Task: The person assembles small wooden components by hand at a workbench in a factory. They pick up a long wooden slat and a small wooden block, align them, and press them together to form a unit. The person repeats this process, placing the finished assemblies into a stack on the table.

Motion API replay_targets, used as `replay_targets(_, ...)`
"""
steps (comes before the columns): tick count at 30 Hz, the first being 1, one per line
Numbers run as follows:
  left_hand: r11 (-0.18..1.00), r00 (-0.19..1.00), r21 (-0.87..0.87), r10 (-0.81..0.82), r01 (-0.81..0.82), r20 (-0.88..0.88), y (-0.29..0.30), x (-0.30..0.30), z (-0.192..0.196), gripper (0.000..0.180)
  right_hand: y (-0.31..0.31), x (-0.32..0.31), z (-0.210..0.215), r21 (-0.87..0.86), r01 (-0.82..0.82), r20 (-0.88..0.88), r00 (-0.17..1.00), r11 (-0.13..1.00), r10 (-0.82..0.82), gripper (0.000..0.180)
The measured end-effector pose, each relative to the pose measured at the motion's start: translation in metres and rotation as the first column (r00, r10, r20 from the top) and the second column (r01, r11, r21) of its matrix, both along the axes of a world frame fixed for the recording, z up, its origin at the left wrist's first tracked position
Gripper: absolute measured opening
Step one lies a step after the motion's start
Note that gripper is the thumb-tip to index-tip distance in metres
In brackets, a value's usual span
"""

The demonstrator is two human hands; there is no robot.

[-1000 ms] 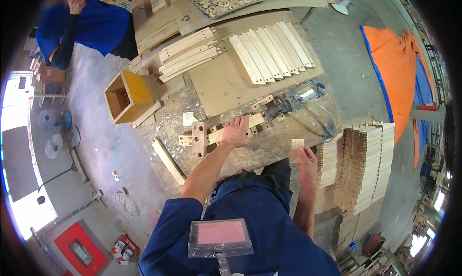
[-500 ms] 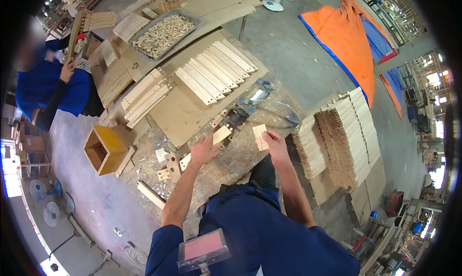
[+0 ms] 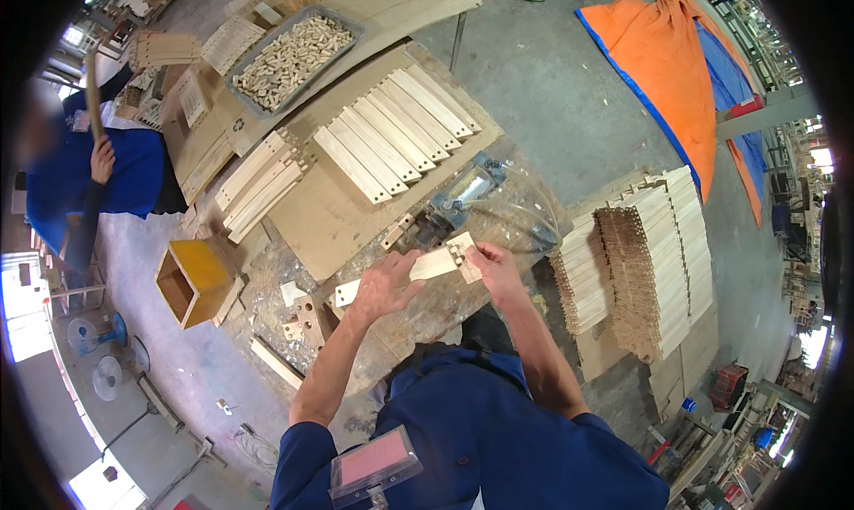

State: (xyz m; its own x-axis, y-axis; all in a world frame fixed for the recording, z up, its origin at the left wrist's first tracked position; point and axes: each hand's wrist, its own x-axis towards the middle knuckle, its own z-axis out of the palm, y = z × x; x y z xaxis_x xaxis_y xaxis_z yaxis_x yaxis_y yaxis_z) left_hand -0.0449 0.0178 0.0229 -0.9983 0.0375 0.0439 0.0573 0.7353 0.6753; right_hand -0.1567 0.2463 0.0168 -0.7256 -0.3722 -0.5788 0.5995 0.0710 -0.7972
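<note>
My left hand is closed over a pale wooden slat, which runs out from under it on both sides. Two dark holes show at the slat's left end. Between the thumb and fingers of my right hand is a small flat pale rectangular piece. That piece meets the slat's right end; whether it lies on it or just against it I cannot tell. Just beyond my hands, a dark metal clamp-like fixture sits on the worn bench.
Drilled slats lie in a row on cardboard. Behind them stands a grey tray of small wooden pegs. Slats are stacked high at right. A yellow box stands at left, near a co-worker in blue.
My right hand has brought the small piece left to the slat's end. My left hand now grips the slat, which has come away from the fixture toward me. The co-worker's held board has turned more upright.
</note>
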Motion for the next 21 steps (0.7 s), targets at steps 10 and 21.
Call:
replay_targets(10,0.957,0.94,-0.062,0.291,-0.284,0.179,0.014,-0.158,0.028,0.064,0.033,-0.12,-0.004,-0.069,0.124,0.019,0.992,0.99,-0.123,0.026)
replay_targets(21,0.572,0.551,-0.091,0.814,-0.815,0.184,-0.035,-0.482,-0.053,0.081,0.133,-0.187,-0.031,0.011,0.381,0.033,0.924,0.924,-0.381,0.019)
